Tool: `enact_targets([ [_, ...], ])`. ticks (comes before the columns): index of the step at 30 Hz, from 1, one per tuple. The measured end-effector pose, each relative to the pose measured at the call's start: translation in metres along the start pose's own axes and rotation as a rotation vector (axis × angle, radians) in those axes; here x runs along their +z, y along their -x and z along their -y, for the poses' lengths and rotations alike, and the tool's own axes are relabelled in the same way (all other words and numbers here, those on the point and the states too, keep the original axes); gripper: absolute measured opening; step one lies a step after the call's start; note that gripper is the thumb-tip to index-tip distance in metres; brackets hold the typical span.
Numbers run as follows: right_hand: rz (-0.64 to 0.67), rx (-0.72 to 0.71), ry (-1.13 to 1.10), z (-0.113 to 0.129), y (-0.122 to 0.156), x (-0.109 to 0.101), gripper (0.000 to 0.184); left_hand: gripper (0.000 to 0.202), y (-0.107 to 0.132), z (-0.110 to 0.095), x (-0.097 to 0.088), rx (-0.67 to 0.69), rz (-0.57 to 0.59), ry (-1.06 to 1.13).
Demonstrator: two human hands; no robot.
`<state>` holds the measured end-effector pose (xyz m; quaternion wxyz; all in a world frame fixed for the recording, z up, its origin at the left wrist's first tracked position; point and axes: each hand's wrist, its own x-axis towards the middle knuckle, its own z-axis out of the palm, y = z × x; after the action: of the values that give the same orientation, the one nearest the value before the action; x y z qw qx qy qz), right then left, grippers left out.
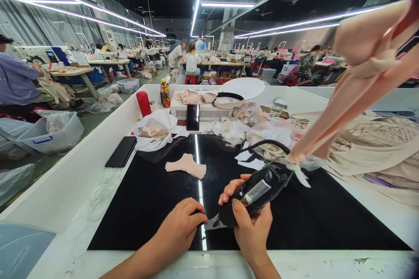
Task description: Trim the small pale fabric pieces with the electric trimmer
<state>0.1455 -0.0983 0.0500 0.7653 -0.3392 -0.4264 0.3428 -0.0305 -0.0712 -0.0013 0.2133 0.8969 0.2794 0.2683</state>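
My right hand (251, 231) is wrapped round a black corded handheld power tool (263, 185) with a silver plate on its body. The tool is tilted, its grey metal end pointing left and low over the black work surface (140, 209). Close to that end, my left hand (180, 222) has thumb and fingers pinched together; what lies between them, if anything, is hidden. A peach fabric strap (327, 126) is tied at the back of the tool and runs up to the right. Beyond my left hand lies a small stack of pale pink fabric pieces (186, 166).
Behind the surface stand a phone (193, 117), a white box (209, 111), a bottle (165, 93) and a red cylinder (143, 103). A black flat case (121, 151) lies left. Beige fabric (369, 144) is heaped right. Other people sit at sewing machines beyond.
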Motion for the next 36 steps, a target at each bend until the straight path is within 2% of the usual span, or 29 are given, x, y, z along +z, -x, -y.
enact_targets([
  [5, -0.077, -0.052, 0.025, 0.017, -0.011, -0.020, 0.032, 0.033, -0.005, -0.004, -0.005, 0.122, 0.093, -0.086],
  [10, -0.133, -0.080, 0.067, 0.017, -0.016, -0.031, 0.033, 0.028, -0.035, 0.005, -0.015, 0.140, 0.149, 0.013],
  [14, -0.124, -0.111, 0.094, 0.010, -0.018, -0.032, 0.034, 0.052, -0.056, 0.012, -0.010, 0.164, 0.297, 0.124],
  [19, -0.119, -0.109, 0.093, 0.004, -0.021, -0.028, 0.034, 0.071, -0.060, 0.019, -0.004, 0.120, 0.445, 0.155],
  [23, -0.119, -0.090, 0.061, 0.000, -0.021, -0.022, 0.034, 0.070, -0.058, 0.024, -0.005, 0.110, 0.461, 0.187],
  [29, -0.119, -0.084, 0.044, -0.009, -0.024, -0.020, 0.035, 0.085, -0.057, 0.032, -0.002, 0.131, 0.459, 0.227],
  [36, -0.101, -0.091, 0.037, -0.013, -0.022, -0.021, 0.035, 0.088, -0.057, 0.034, 0.000, 0.141, 0.456, 0.249],
])
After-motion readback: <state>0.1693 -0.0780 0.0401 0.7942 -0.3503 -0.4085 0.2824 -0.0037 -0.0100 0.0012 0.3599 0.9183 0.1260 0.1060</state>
